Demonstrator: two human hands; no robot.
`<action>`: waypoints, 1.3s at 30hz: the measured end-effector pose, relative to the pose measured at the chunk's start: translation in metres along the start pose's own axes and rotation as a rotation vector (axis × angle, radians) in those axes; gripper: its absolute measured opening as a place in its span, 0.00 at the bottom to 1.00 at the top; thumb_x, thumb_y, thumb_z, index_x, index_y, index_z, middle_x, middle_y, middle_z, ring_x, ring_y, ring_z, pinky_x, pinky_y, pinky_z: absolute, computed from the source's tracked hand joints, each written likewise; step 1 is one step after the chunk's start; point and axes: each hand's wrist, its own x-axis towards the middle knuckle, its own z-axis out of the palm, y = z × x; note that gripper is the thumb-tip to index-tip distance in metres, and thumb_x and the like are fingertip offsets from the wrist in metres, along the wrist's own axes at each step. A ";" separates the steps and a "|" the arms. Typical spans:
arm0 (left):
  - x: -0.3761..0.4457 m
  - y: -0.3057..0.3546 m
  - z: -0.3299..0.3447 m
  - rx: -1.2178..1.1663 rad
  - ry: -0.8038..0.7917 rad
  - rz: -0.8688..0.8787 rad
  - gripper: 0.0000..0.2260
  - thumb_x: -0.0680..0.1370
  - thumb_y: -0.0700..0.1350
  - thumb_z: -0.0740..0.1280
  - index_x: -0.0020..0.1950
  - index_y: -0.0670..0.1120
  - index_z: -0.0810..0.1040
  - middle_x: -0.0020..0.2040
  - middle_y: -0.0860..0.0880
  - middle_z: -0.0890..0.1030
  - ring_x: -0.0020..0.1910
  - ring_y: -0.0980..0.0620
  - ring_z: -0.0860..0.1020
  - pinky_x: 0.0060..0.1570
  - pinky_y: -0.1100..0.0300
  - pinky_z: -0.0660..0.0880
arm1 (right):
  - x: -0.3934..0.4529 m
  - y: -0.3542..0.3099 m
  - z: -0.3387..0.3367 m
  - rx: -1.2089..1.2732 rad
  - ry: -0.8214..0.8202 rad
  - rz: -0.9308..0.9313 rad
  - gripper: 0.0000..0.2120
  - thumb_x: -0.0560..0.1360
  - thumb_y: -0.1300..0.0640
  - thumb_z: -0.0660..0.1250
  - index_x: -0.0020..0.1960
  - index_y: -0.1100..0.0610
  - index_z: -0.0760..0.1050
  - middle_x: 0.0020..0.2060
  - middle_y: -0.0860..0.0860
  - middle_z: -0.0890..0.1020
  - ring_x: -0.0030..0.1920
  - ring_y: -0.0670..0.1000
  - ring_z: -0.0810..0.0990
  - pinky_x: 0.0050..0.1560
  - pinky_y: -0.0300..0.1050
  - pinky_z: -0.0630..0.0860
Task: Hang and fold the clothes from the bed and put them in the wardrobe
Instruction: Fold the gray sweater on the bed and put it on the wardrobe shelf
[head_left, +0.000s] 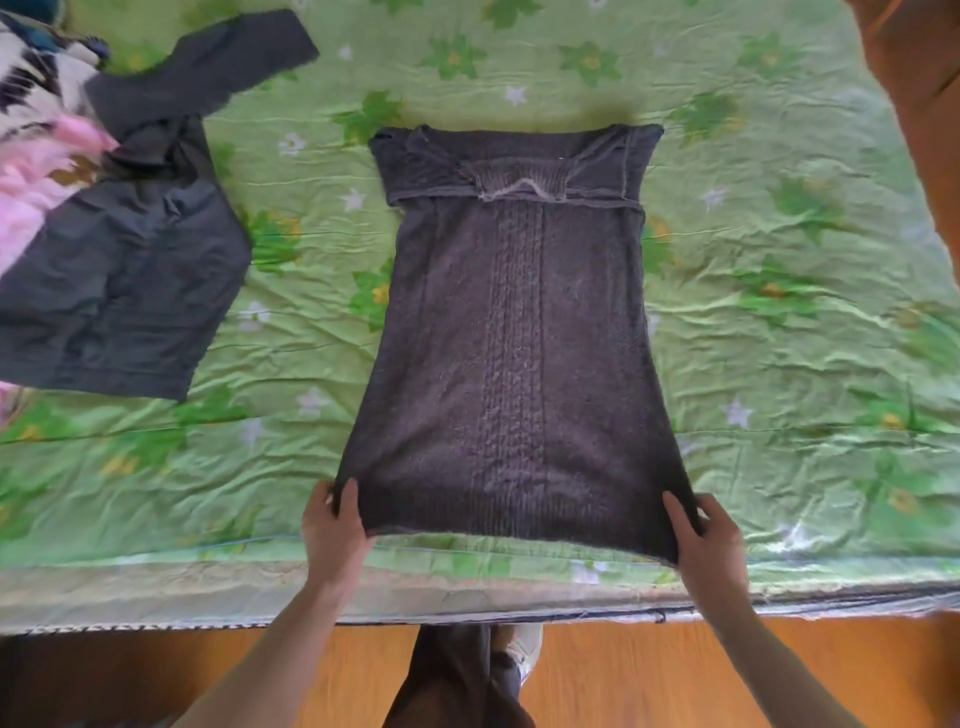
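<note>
Head view. You stand at the near edge of the bed (779, 260), which is covered by a green sheet printed with leaves and small white stars.

The dark grey knitted sweater (514, 338) lies flat at the centre of the frame, its hem toward you at 6 o'clock and its collar end away at 12 o'clock. The sleeves are folded in across the top, forming a band over the ribbed collar. A cable pattern runs down the middle of the body.

Your left hand (335, 530) pinches the hem corner at about 7 o'clock from the sweater's centre: thumb on top of the knit, fingers curled under the edge. Your right hand (709, 540) pinches the opposite hem corner at about 5 o'clock in the same way. The hem between the two hands is lifted slightly off the sheet.

A second dark grey top (130, 260) lies spread at 9 to 10 o'clock, apart from the sweater, one sleeve angled toward 11 o'clock. Its left side touches a heap of pink and patterned clothes (36, 145) at the frame's left edge.

Wooden floor (675, 675) shows at 6 o'clock below the mattress edge, with your legs between your forearms.
</note>
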 end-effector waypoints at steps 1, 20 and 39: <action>0.003 -0.007 -0.007 0.038 -0.009 0.006 0.10 0.86 0.45 0.66 0.49 0.40 0.76 0.38 0.44 0.79 0.33 0.47 0.79 0.25 0.60 0.74 | 0.001 0.008 -0.006 -0.028 0.016 -0.001 0.07 0.81 0.52 0.71 0.45 0.50 0.78 0.31 0.43 0.84 0.26 0.43 0.78 0.25 0.38 0.71; 0.009 -0.038 -0.036 1.392 -0.187 1.102 0.31 0.62 0.41 0.84 0.64 0.40 0.81 0.61 0.39 0.80 0.60 0.35 0.79 0.68 0.35 0.73 | -0.013 0.039 -0.022 -0.571 -0.133 -0.652 0.25 0.74 0.73 0.67 0.69 0.58 0.79 0.53 0.55 0.83 0.48 0.61 0.82 0.37 0.50 0.81; 0.086 0.122 0.026 0.512 -0.005 0.869 0.10 0.84 0.53 0.56 0.56 0.49 0.72 0.34 0.53 0.80 0.29 0.48 0.79 0.28 0.52 0.72 | 0.100 -0.088 0.003 -0.006 0.041 -0.482 0.07 0.85 0.50 0.63 0.49 0.46 0.77 0.39 0.40 0.83 0.39 0.37 0.79 0.39 0.29 0.71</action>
